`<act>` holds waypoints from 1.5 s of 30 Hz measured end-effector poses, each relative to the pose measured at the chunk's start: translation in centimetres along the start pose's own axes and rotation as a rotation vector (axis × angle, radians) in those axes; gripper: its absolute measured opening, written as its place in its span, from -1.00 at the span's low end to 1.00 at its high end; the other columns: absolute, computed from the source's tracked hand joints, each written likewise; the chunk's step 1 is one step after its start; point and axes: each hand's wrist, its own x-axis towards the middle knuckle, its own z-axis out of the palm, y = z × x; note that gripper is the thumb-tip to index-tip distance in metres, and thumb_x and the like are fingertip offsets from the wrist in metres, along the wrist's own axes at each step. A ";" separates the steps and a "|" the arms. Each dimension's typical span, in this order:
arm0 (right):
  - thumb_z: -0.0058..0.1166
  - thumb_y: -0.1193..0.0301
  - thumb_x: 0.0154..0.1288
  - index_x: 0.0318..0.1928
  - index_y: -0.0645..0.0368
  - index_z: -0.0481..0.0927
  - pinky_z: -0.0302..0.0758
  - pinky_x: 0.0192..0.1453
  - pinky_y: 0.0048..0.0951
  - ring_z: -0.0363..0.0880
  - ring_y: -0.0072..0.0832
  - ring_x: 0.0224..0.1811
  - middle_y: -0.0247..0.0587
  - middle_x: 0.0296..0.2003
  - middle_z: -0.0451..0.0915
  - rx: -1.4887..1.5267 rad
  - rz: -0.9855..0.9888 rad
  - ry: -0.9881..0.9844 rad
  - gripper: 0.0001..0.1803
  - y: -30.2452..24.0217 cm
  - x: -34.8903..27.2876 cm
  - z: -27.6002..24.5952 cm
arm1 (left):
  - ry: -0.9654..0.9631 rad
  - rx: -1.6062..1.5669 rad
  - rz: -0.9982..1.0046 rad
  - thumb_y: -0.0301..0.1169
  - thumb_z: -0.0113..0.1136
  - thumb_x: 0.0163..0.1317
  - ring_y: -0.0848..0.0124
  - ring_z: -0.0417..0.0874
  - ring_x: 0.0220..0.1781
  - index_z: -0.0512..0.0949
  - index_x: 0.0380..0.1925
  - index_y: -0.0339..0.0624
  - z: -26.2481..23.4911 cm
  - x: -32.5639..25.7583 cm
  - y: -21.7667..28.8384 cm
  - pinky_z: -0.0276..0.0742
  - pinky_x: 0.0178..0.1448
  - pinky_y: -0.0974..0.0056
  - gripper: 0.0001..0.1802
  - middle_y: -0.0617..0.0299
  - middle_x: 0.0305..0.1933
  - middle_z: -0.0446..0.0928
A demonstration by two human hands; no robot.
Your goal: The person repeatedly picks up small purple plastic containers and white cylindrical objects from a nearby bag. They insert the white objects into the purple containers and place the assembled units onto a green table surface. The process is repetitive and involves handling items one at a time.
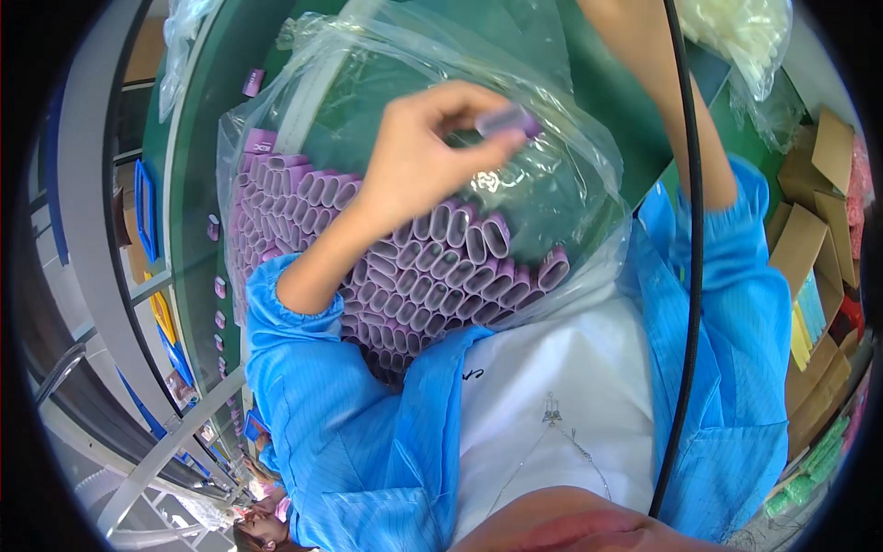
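Observation:
My left hand (428, 147) pinches a short, hollow purple tube (497, 121) between thumb and fingers; the tube is smeared by motion. Beneath that hand lies a large clear plastic bag (543, 175) spread over a green surface. Many oval purple tubes (395, 294) are packed in it in close rows, open ends facing up. My right forearm (635, 46) stretches toward the far edge, where the picture cuts off the hand, so its fingers are hidden.
A green belt (195, 175) at the left carries several spaced purple tubes. A black cable (692, 230) hangs down in front of my right arm. Open cardboard boxes (808, 235) and a bag of pale pieces (750, 37) are at the right. Another person (262, 529) is at the lower left.

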 end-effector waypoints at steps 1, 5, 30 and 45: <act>0.09 0.58 0.16 -0.29 0.32 0.54 0.50 -0.13 -0.31 0.57 -0.06 -0.27 0.13 -0.31 0.56 0.209 0.097 -0.017 -0.91 -2.5 -1.1 -0.4 | 0.071 -0.246 -0.134 -0.48 0.32 0.15 0.41 0.63 -0.12 0.63 -0.19 -0.25 -0.7 0.5 0.2 0.52 0.03 0.31 -0.78 0.19 -0.18 0.63; 0.19 0.58 0.21 -0.15 0.32 0.61 0.51 -0.06 -0.54 0.60 -0.56 -0.18 -0.21 -0.24 0.64 0.510 0.262 -0.127 -0.82 -4.4 -5.3 -1.1 | 0.220 -0.771 0.079 -0.42 0.21 0.29 0.44 0.55 0.05 0.39 0.17 -0.29 -0.9 1.4 0.4 0.42 0.16 0.33 -0.53 0.18 -0.04 0.58; 0.25 0.59 0.12 -0.27 0.29 0.66 0.52 -0.20 -0.51 0.61 -0.45 -0.27 -0.16 -0.27 0.60 0.523 0.024 -0.162 -0.87 -3.7 -5.4 -0.4 | 0.101 -0.782 0.071 -0.55 0.14 0.28 0.34 0.64 -0.02 0.41 -0.02 -0.28 -0.3 0.5 0.3 0.62 0.15 0.19 -0.72 0.09 -0.09 0.58; 0.29 0.61 -0.03 -0.29 0.28 0.53 0.47 -0.34 -0.39 0.52 -0.27 -0.35 -0.13 -0.30 0.49 0.108 -0.383 -0.217 -0.75 -4.7 -5.0 -0.9 | 0.010 -0.955 0.038 -0.54 0.17 0.27 0.40 0.62 -0.02 0.37 0.01 -0.27 -0.4 0.0 0.2 0.58 0.08 0.31 -0.67 0.12 -0.07 0.56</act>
